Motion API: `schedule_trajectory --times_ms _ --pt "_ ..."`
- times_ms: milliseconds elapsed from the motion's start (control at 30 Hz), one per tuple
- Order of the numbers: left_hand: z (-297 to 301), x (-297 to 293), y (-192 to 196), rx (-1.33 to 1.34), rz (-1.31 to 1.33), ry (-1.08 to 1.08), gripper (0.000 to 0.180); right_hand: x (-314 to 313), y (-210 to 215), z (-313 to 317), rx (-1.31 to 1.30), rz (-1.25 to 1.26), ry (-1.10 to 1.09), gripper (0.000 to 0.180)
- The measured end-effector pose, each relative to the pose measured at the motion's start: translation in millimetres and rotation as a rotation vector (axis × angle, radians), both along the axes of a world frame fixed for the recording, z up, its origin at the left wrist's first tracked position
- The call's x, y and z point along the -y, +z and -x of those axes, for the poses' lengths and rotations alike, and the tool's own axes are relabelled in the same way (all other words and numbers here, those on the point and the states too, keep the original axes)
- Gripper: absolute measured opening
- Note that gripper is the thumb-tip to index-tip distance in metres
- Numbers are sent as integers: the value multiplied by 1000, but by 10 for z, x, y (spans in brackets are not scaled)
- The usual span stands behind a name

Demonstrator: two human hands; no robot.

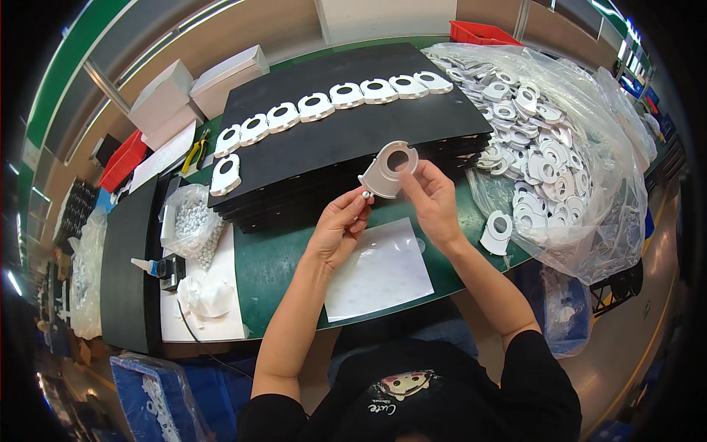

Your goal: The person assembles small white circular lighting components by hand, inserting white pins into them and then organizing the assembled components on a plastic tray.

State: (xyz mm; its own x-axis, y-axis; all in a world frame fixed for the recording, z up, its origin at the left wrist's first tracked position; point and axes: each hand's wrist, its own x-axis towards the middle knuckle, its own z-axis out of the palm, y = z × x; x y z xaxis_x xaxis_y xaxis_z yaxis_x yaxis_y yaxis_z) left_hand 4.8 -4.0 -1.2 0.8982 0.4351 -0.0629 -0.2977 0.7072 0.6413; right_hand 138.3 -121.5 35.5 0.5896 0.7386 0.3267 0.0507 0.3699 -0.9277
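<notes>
Above the near part of the bench, my right hand [433, 197] grips a white plastic plate [380, 175] with a large round hole, holding it tilted by its right side. My left hand [343, 223] pinches a small silvery ball-shaped piece [365, 194] between thumb and finger, right at the plate's lower left corner. Whether the piece touches the plate I cannot tell. Behind my hands, a row of similar white plates [314, 106] lies across a stack of black boards [309, 155], with one more plate [226, 174] at the near left corner.
A clear bag [615, 214] heaped with white plates fills the right side; one loose plate [497, 232] lies beside it. At left are a bag of small white balls [193, 217], a blue-capped bottle [145, 265], pliers [194, 156] and white boxes [166, 99]. A white sheet [379, 271] lies below my hands.
</notes>
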Motion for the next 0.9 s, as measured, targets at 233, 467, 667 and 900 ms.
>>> schedule_trajectory --times_ms 233,467,667,900 --pt "29 20 64 -43 -42 5 19 -80 -36 4 2 17 -9 14" --pt "116 -66 30 -24 -49 -58 21 -104 132 105 30 102 40 14" --pt "236 -122 211 -49 118 29 30 -481 562 271 358 26 -18 16" --pt "471 -242 302 -96 87 21 32 -1532 874 721 493 145 126 33"
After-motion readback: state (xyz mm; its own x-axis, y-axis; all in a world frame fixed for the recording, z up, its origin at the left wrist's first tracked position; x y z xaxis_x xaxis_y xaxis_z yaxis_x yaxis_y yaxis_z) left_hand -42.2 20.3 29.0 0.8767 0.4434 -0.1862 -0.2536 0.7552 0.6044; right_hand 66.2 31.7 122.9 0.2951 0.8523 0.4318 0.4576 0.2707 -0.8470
